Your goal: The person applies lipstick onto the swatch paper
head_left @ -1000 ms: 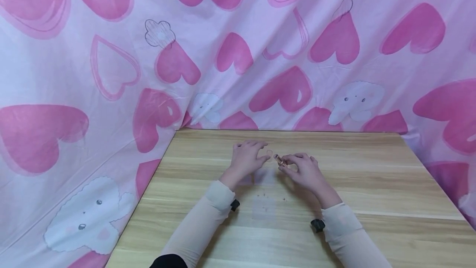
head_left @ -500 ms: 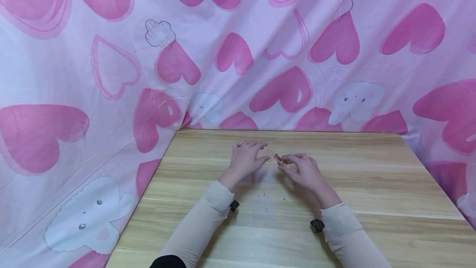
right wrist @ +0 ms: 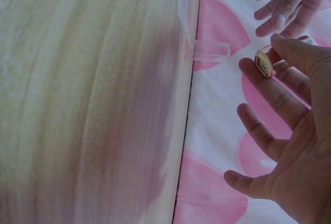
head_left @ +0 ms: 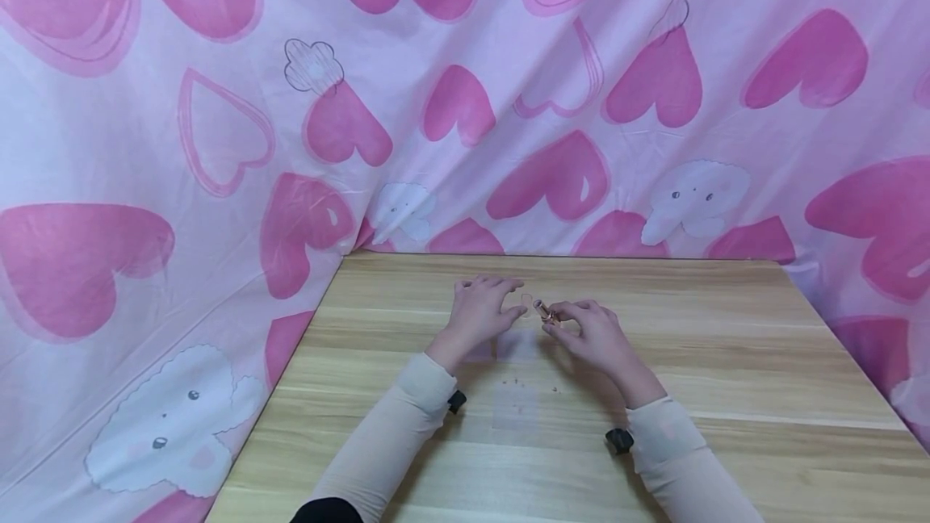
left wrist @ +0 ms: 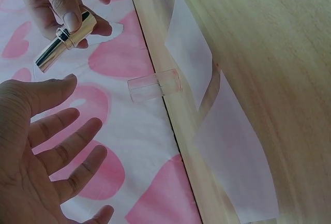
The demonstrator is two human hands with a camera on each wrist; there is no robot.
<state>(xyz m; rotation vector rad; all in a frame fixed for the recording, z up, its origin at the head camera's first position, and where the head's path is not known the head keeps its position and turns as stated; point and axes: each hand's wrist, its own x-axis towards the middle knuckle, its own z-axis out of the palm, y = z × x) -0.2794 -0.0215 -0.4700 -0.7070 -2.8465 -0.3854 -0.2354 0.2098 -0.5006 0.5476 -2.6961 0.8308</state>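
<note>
A shiny gold lipstick tube (head_left: 542,311) is pinched between the thumb and fingers of my right hand (head_left: 594,335), above the far half of the table. Its bottom end (right wrist: 264,64) faces the right wrist camera, and its other end slants toward my left hand (head_left: 481,311). That left hand is spread with relaxed fingers, holding nothing, a short gap from the tube in the left wrist view. Between and beyond the hands stands a clear, hollow cap (left wrist: 155,85) on the wood. Whether any lipstick is inside the tube cannot be seen.
Thin, pale translucent sheets (left wrist: 238,146) lie on the wooden table (head_left: 726,361). Small reddish crumbs (head_left: 555,389) are scattered on and near the closer sheet. A pink heart-patterned curtain (head_left: 465,39) hangs behind the table's far edge.
Almost nothing differs. Both hands keep their places, and the lipstick tube stays in the right hand with only a very slight shift.
</note>
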